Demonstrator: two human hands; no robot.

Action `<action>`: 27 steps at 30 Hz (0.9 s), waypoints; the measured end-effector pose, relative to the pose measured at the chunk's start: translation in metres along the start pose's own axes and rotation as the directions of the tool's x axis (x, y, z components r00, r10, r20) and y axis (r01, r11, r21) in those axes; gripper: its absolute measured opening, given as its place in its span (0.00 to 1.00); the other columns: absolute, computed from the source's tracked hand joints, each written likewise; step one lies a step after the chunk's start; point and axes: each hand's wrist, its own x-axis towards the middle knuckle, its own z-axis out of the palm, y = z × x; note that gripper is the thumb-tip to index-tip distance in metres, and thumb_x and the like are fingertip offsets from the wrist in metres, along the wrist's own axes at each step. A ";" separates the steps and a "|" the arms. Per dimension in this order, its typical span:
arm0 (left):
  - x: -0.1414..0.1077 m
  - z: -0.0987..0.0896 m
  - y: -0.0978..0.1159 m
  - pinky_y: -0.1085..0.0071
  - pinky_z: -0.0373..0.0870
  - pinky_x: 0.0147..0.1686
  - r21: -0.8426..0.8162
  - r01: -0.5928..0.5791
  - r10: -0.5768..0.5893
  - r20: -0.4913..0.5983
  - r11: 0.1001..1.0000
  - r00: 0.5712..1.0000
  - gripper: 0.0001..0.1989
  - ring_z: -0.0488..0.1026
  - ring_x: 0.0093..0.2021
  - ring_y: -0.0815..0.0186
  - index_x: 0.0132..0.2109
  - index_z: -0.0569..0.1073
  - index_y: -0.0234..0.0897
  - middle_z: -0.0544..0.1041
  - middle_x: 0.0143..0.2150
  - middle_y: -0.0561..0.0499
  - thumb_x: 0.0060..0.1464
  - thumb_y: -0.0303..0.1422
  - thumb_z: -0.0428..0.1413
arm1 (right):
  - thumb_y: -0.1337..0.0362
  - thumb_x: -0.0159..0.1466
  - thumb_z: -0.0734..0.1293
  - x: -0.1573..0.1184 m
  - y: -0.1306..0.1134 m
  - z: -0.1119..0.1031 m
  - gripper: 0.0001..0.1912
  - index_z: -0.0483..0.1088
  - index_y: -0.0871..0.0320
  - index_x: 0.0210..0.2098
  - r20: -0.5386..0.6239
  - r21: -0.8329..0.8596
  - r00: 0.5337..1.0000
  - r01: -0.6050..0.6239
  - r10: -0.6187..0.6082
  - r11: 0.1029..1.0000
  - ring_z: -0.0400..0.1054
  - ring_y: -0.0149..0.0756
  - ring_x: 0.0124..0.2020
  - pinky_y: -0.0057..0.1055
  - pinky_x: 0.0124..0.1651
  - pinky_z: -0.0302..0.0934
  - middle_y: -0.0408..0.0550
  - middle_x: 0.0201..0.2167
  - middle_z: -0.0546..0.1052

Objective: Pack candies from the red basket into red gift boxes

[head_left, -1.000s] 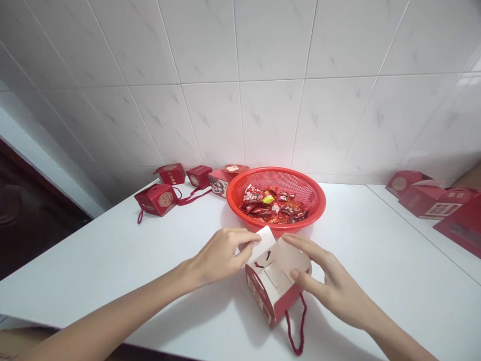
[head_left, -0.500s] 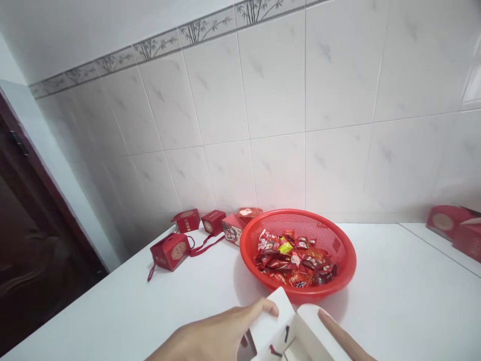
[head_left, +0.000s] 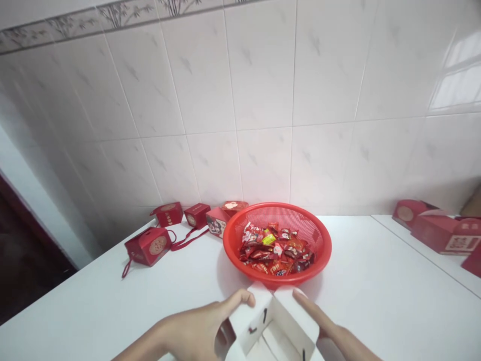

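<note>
Small characters mark the red boxes (head_left: 432, 233) and candy wrappers (head_left: 278, 250), too blurred to read.

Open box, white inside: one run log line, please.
left hand: holding box | right hand: holding box | box: open | round red plastic basket: holds wrapped candies

Shows smooth, glossy plastic in the basket (head_left: 227, 245) (finely perforated), shiny, crinkled film on the candies (head_left: 278, 249), matt white card inside the open box (head_left: 291, 316), glossy glaze on the wall tiles (head_left: 263, 170), smooth white surfacing on the tabletop (head_left: 361, 291).
</note>
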 end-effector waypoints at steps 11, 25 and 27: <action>-0.025 -0.011 0.050 0.64 0.71 0.46 0.168 0.002 -0.001 -0.009 0.986 1.000 0.54 0.76 0.49 0.52 0.71 0.51 0.48 0.76 0.55 0.43 0.42 0.47 0.69 | 0.36 0.60 0.66 -0.007 -0.016 -0.032 0.44 0.52 0.40 0.71 -0.059 -0.170 0.978 0.187 -0.200 0.967 0.74 0.45 0.49 0.47 0.53 0.69 0.53 0.59 0.72; 0.042 -0.076 0.103 0.66 0.71 0.46 0.682 -0.064 0.286 -0.217 0.728 0.933 0.18 0.77 0.43 0.58 0.52 0.78 0.37 0.82 0.44 0.46 0.60 0.40 0.54 | 0.62 0.63 0.66 0.113 -0.051 -0.085 0.09 0.75 0.60 0.36 -0.473 -0.192 0.847 0.168 -0.242 0.967 0.75 0.38 0.34 0.35 0.39 0.70 0.50 0.35 0.80; 0.070 -0.079 0.097 0.63 0.69 0.51 0.754 -0.041 0.213 -0.132 0.656 0.968 0.23 0.76 0.50 0.53 0.57 0.76 0.38 0.80 0.52 0.43 0.55 0.39 0.59 | 0.66 0.62 0.65 0.133 -0.049 -0.080 0.06 0.75 0.60 0.34 -0.455 -0.197 0.858 0.166 -0.239 0.966 0.75 0.38 0.35 0.33 0.40 0.69 0.49 0.34 0.80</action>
